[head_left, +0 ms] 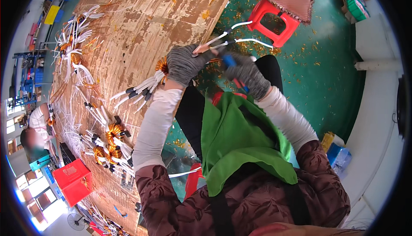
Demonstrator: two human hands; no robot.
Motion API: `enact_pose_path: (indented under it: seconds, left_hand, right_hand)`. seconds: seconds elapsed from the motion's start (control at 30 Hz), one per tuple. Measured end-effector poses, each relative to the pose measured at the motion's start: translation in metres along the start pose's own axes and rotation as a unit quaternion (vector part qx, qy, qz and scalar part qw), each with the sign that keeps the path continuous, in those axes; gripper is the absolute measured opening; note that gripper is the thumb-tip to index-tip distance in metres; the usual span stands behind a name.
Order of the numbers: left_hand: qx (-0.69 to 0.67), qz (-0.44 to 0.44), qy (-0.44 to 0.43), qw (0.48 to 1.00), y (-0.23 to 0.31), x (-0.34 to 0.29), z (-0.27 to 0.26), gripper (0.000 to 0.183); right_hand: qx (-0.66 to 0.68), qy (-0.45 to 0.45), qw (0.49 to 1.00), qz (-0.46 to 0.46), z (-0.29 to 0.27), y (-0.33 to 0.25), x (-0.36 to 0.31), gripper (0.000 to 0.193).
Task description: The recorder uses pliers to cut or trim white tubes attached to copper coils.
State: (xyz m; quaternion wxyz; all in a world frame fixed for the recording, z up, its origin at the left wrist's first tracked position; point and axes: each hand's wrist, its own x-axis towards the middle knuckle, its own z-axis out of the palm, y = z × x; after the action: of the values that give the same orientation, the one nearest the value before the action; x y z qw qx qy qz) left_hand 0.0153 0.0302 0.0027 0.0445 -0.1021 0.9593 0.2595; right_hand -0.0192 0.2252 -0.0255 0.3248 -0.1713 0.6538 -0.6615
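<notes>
My left hand (184,64), in a grey knitted glove with fingertips bare, is closed on a copper-wire coil (162,65) at the table's edge. White-sleeved leads (143,86) with black sections fan out from the coil on the left. On the other side, more white-sleeved leads (253,42) stick out past my fingers over the floor. My right hand (249,76), gloved alike, is closed round a hand tool with blue and red handles (229,60). Motion blurs the tool, and its jaws cannot be made out. Its front end is close to my left fingertips.
Several more coils (114,134) with white leads lie along the worn wooden table (171,13). A red stool (274,23) with a cushion stands ahead on the green floor, among copper scraps. Left are a red bin (73,180) and another person (36,128).
</notes>
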Motion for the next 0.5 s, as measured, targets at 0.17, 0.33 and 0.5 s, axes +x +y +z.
enact_pose_path:
  seconds: [0.17, 0.33, 0.5]
  left_hand:
    - [0.008, 0.024, 0.042, 0.999, -0.002, 0.007, 0.006, 0.06]
    - [-0.289, 0.106, 0.064, 0.949, -0.026, -0.003, 0.005, 0.041]
    - [-0.328, 0.062, 0.035, 0.942, -0.021, -0.009, 0.0, 0.022]
  right_hand:
    - [0.348, 0.181, 0.919, -0.048, -0.047, 0.01, 0.013, 0.019]
    - [0.392, 0.033, 0.919, 0.0, -0.015, 0.025, 0.002, 0.036]
    - [0.598, -0.057, 0.799, -0.031, 0.035, 0.019, 0.014, 0.04]
